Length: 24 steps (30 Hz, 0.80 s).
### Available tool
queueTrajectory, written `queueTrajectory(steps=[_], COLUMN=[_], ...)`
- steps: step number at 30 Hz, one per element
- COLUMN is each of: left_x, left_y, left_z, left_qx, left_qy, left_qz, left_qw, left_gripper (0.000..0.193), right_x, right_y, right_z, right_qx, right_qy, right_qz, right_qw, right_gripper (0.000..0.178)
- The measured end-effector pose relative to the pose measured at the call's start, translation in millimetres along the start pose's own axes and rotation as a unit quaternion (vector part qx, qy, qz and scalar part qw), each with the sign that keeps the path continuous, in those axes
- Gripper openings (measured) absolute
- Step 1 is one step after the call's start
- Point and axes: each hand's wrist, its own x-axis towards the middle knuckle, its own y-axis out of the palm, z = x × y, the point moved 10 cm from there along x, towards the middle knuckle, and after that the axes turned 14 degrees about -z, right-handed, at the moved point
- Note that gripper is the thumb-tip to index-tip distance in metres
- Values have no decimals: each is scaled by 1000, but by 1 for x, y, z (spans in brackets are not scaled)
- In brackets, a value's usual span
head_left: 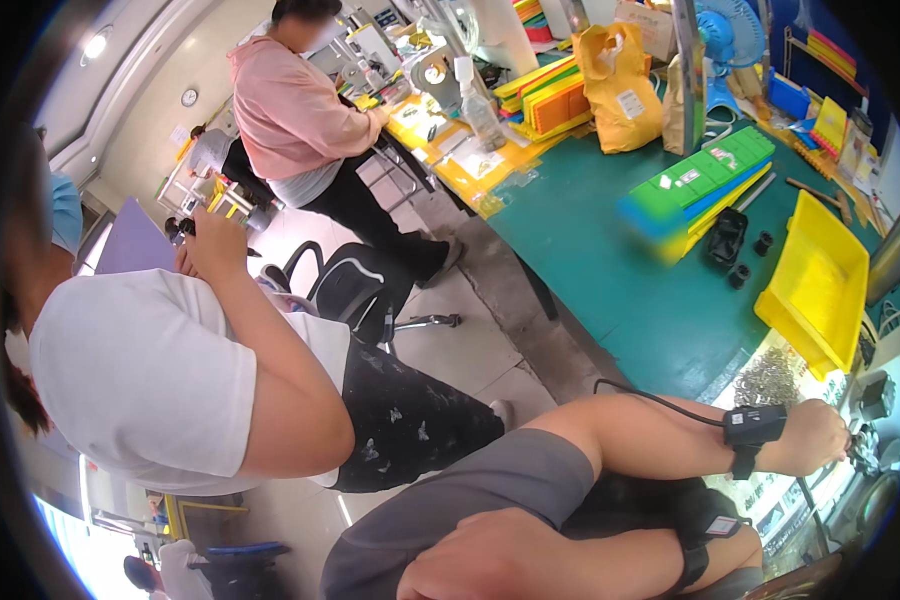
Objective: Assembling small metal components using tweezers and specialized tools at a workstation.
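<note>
My left hand [812, 440] reaches to the right edge of the view, its fingers curled beside a shiny metal fixture [865, 450]. What it grips is too small and blurred to name. A black device with a cable [755, 427] is strapped to that wrist. Lower down, my right hand [738, 557] shows only in part beyond a black wrist strap [695, 552], and its fingers are hidden. Close to my left hand, a heap of small metal pieces [767, 382] lies on a brightly lit printed sheet [782, 500].
An empty yellow tray [820, 285] lies on the green table [590, 250]. Behind it are stacked coloured bins [705, 180], a black case [725, 236] and a yellow bag [618, 90]. A person in white [150, 380] stands at left; another in pink [295, 105] works farther off.
</note>
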Motion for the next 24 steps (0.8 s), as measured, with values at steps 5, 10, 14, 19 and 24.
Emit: queueTrajectory(steps=[5, 10, 14, 19, 24], left_x=[-3, -8, -8, -7, -2], left_y=[16, 28, 29, 24, 22], left_z=[5, 10, 8, 4, 0], left_qx=[2, 11, 36, 17, 44], left_qy=[18, 14, 49, 86, 65], left_qz=[35, 8, 21, -4, 9], left_qw=[999, 1000, 998, 996, 997], left_gripper=[23, 18, 15, 10, 18], right_x=[6, 8, 12, 18, 13], right_y=[-13, -6, -14, -21, -20], right_z=[-5, -21, -22, -20, -14], right_qx=[118, 13, -33, -5, -50], right_qy=[70, -30, -80, -97, -82], right_qz=[45, -2, -33, -52, 6], right_qw=[990, 999, 996, 994, 995], right_gripper=[26, 15, 12, 11, 19])
